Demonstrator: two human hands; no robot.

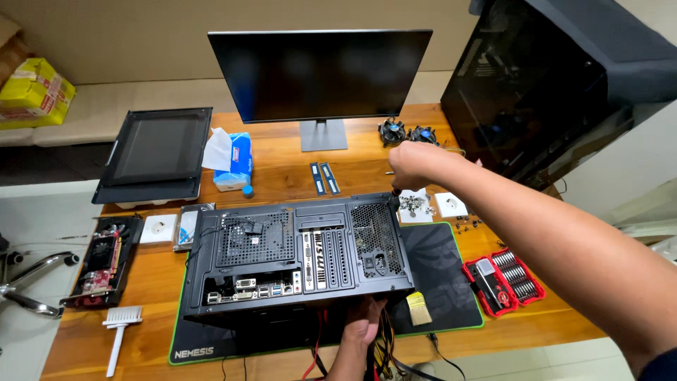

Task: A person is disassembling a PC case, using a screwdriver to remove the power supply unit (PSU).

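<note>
A person works at the back of a black computer case [300,257] lying on a dark mat [437,275] on a wooden counter [282,176]. From the left: a red graphics card [102,264], a white brush [120,331], a black side panel [155,152], one pack of tissues [233,162], two memory sticks [324,178] before a dark monitor [319,70], two cooler fans [407,132], two small white dishes [431,205] of loose screws and, at far right, one red case of screwdriver bits [504,279]. The left hand [363,321] steadies the case from the near edge, its grip hidden under the chassis, so its hold cannot be told. The right hand [412,164] is clenched on a screwdriver handle [396,190] at the case's far right corner. Done well, the driver likely wants to stay square to the screw, the case held firm, with steady pressure.
</note>
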